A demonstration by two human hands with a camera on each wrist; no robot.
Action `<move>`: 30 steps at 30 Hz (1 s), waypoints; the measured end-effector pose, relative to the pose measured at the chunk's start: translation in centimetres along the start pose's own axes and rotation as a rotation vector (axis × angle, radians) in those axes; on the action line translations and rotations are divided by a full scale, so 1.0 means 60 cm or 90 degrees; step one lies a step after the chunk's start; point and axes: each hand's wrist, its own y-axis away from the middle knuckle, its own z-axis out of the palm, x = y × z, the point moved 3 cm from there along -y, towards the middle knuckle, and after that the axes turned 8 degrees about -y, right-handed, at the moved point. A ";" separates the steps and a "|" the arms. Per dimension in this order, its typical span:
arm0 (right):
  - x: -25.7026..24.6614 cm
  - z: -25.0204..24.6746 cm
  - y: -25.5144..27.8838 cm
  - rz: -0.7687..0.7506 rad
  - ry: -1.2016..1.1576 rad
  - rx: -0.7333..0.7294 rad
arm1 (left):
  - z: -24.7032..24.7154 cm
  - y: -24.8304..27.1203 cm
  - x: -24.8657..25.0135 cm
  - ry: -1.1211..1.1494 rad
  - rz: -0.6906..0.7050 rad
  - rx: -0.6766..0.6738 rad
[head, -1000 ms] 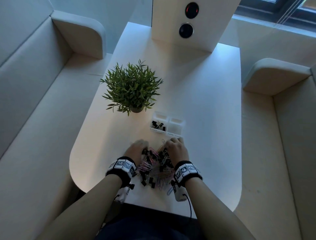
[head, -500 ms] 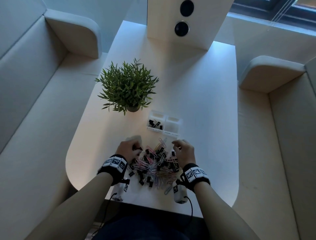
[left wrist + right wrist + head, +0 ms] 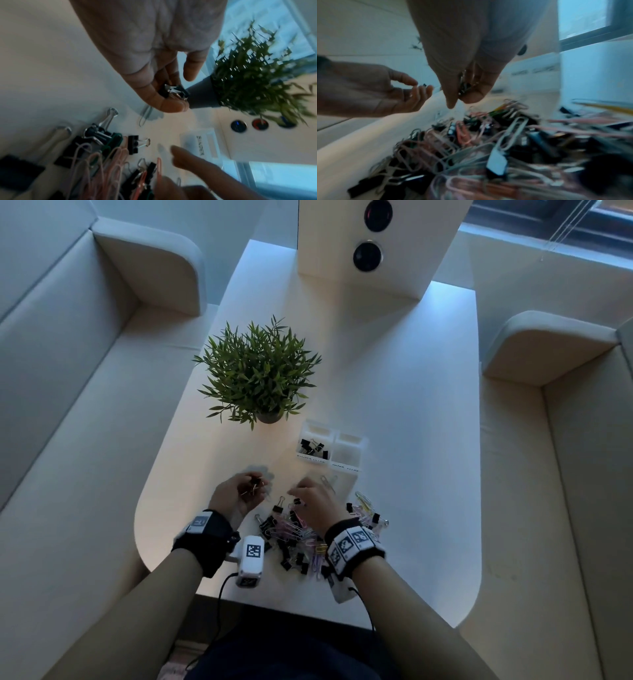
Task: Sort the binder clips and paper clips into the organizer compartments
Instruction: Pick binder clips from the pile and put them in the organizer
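A mixed pile of black binder clips and coloured paper clips (image 3: 298, 534) lies on the white table near its front edge. My left hand (image 3: 253, 486) is raised at the pile's left, palm turned up, fingers curled round black binder clips (image 3: 174, 92). My right hand (image 3: 299, 493) hovers over the pile's far side and pinches a few small dark clips (image 3: 464, 86) between thumb and fingers. The clear two-compartment organizer (image 3: 356, 470) stands just beyond the hands. Its left compartment holds several black binder clips (image 3: 312, 447); the right one looks bare.
A potted green plant (image 3: 257, 371) stands left of the organizer, close behind my left hand. A white box with two round sockets (image 3: 368, 256) sits at the table's far end. Upholstered benches flank the table. A loose paper clip (image 3: 328, 481) lies between pile and organizer.
Both hands have lifted off the pile with clips in them. The left hand has turned palm up and moved left; the right hand has shifted left over the pile.
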 end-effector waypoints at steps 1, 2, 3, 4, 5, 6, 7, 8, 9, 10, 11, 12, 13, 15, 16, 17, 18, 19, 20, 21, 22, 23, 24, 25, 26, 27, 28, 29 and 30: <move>-0.003 0.013 -0.008 -0.011 0.039 -0.028 | -0.002 0.002 -0.001 0.037 -0.015 -0.017; -0.003 0.025 -0.016 -0.017 0.081 -0.055 | -0.006 0.004 0.000 0.060 -0.021 -0.026; -0.003 0.029 -0.020 -0.014 0.124 -0.075 | -0.007 0.005 0.000 0.072 -0.024 -0.032; -0.001 0.031 -0.022 -0.005 0.163 -0.093 | -0.009 0.006 0.001 0.076 -0.022 -0.034; 0.001 0.031 -0.023 0.002 0.179 -0.100 | -0.012 0.006 0.002 0.073 -0.018 -0.030; 0.004 0.031 -0.025 0.010 0.179 -0.099 | -0.012 0.005 0.003 0.062 -0.012 -0.024; 0.006 0.030 -0.026 0.009 0.176 -0.104 | -0.012 0.004 0.004 0.042 -0.004 -0.014; 0.005 0.028 -0.026 0.000 0.162 -0.098 | -0.008 0.003 0.006 0.012 0.007 -0.004; 0.006 0.026 -0.025 -0.003 0.136 -0.087 | -0.003 0.003 0.008 -0.028 0.022 0.003; 0.006 0.023 -0.024 -0.002 0.100 -0.065 | 0.004 0.005 0.012 -0.070 0.036 0.004; 0.007 0.017 -0.020 0.013 0.059 -0.039 | 0.014 0.008 0.016 -0.113 0.049 0.004; 0.009 0.009 -0.015 0.029 0.018 -0.003 | 0.026 0.009 0.021 -0.158 0.064 -0.002; 0.011 -0.002 -0.009 0.056 -0.025 0.043 | 0.039 0.009 0.028 -0.211 0.088 -0.010; 0.018 -0.036 0.004 0.123 -0.117 0.146 | 0.073 0.007 0.048 -0.379 0.172 -0.032; 0.020 -0.058 0.007 0.149 -0.157 0.197 | 0.092 0.005 0.060 -0.503 0.228 -0.040; 0.024 -0.080 0.006 0.171 -0.183 0.241 | 0.115 0.003 0.071 -0.633 0.283 -0.044; 0.024 -0.103 -0.001 0.181 -0.194 0.272 | 0.139 0.002 0.081 -0.741 0.337 -0.042; 0.026 -0.122 -0.012 0.188 -0.190 0.289 | 0.163 0.001 0.091 -0.812 0.381 -0.040; 0.026 -0.141 -0.026 0.191 -0.177 0.293 | 0.186 -0.004 0.098 -0.850 0.414 -0.043; 0.025 -0.154 -0.044 0.196 -0.160 0.282 | 0.206 -0.011 0.102 -0.870 0.427 -0.046; 0.025 -0.165 -0.064 0.202 -0.144 0.263 | 0.223 -0.021 0.105 -0.885 0.424 -0.049; 0.023 -0.170 -0.084 0.208 -0.126 0.240 | 0.233 -0.031 0.106 -0.901 0.405 -0.053; 0.022 -0.171 -0.102 0.212 -0.099 0.216 | 0.239 -0.041 0.106 -0.919 0.380 -0.059; 0.021 -0.170 -0.118 0.216 -0.069 0.194 | 0.244 -0.048 0.107 -0.936 0.355 -0.066; 0.022 -0.165 -0.132 0.219 -0.043 0.174 | 0.244 -0.055 0.109 -0.945 0.329 -0.068; 0.021 -0.161 -0.141 0.226 -0.029 0.158 | 0.243 -0.057 0.112 -0.936 0.306 -0.066; 0.020 -0.156 -0.148 0.231 -0.027 0.147 | 0.237 -0.064 0.113 -0.913 0.289 -0.063; 0.017 -0.153 -0.152 0.235 -0.034 0.140 | 0.231 -0.068 0.115 -0.883 0.272 -0.062; 0.015 -0.152 -0.155 0.232 -0.048 0.142 | 0.222 -0.074 0.114 -0.845 0.257 -0.067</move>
